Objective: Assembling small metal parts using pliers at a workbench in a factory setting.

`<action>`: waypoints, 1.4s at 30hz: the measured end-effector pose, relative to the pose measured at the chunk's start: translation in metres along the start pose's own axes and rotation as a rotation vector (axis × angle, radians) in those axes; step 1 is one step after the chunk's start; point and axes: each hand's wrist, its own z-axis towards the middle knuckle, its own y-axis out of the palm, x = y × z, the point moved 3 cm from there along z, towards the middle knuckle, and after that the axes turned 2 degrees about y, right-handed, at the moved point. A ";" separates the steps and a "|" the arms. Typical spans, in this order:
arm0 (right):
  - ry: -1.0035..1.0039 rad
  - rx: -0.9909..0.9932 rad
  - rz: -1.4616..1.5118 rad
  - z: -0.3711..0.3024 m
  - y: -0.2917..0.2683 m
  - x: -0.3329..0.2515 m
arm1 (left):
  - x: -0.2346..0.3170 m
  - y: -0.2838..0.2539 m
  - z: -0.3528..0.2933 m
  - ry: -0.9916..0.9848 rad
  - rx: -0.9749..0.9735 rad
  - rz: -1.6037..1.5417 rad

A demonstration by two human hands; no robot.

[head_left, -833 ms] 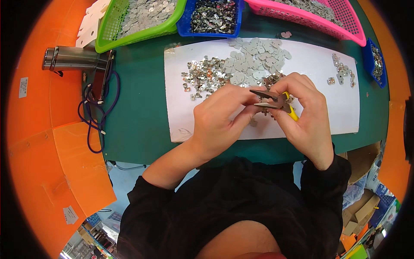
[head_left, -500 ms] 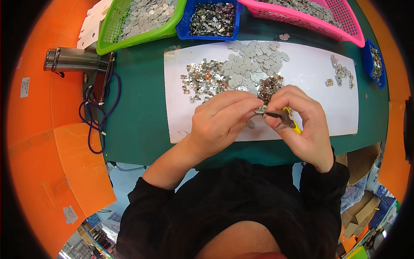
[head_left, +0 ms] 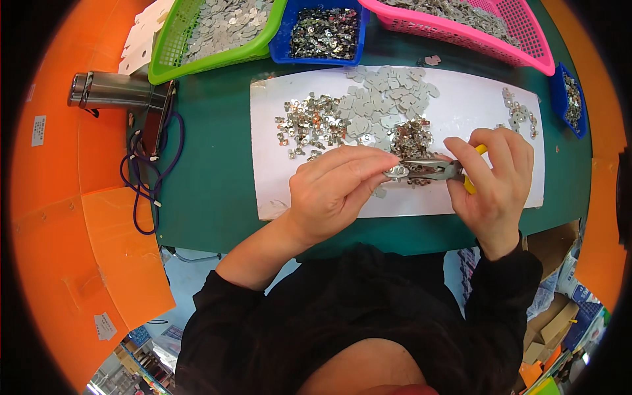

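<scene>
My left hand (head_left: 342, 187) pinches a small metal part (head_left: 397, 172) between thumb and fingertips, over the near middle of a white board (head_left: 507, 158). My right hand (head_left: 497, 181) holds yellow-handled pliers (head_left: 438, 169), with their jaws pointing left at the metal part. The jaw tips reach the part's edge; whether they grip it I cannot tell. Just beyond the hands lie a pile of small brownish metal pieces (head_left: 411, 137), a heap of flat grey plates (head_left: 388, 95) and a spread of shiny small clips (head_left: 313, 122).
A green basket (head_left: 217, 62), a blue bin (head_left: 316, 60) and a pink basket (head_left: 461, 46) hold metal pieces along the far side. Another small blue bin (head_left: 559, 99) stands at right. A steel flask (head_left: 115, 90) and purple cord (head_left: 181, 138) lie left. Several loose parts (head_left: 520, 112) rest at the board's right.
My right hand has shifted right and its fingers have spread more around the pliers, whose jaws now show at full length. My left hand stays nearly in place with the metal part.
</scene>
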 end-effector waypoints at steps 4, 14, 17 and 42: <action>-0.058 -0.005 -0.058 0.006 -0.002 -0.005 | 0.000 0.002 -0.001 0.044 0.017 0.043; -0.088 -0.003 -0.066 0.001 0.001 -0.001 | -0.002 0.004 0.001 0.079 -0.021 0.066; -0.030 -0.089 -0.052 0.000 0.001 -0.004 | -0.003 0.003 0.001 0.044 -0.042 0.059; 0.061 -0.270 0.056 0.012 0.014 -0.024 | -0.012 0.003 -0.014 -0.454 -0.019 -0.221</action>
